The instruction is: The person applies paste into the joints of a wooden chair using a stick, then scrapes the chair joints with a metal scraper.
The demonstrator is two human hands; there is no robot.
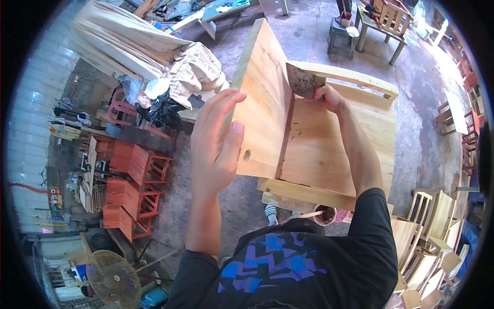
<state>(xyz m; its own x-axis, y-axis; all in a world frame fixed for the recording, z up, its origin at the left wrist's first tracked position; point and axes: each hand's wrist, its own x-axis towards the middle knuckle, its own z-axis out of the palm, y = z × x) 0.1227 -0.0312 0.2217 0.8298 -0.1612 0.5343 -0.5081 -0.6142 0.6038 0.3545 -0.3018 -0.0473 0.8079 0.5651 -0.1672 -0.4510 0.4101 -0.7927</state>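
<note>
A pale wooden piece of furniture (pixel 324 139) lies in front of me, with an upright board (pixel 262 103) rising at its left side. My left hand (pixel 218 139) rests against the outer left edge of that board, fingers stretched out and thumb apart. My right hand (pixel 329 99) is closed around a wide, stained scraper blade (pixel 304 81), whose edge meets the corner between the board and the flat panel. Dark brown filler (pixel 284 139) runs along that joint, with small crumbs on the panel. The scraper's handle is hidden in my fingers.
Below the furniture's near edge is a tub of brown paste (pixel 324 215) with a stick in it. Red chairs (pixel 135 180) and a standing fan (pixel 113 278) are at left. Unpainted chairs (pixel 429 232) crowd the lower right. A cloth-covered pile (pixel 128 41) stands upper left.
</note>
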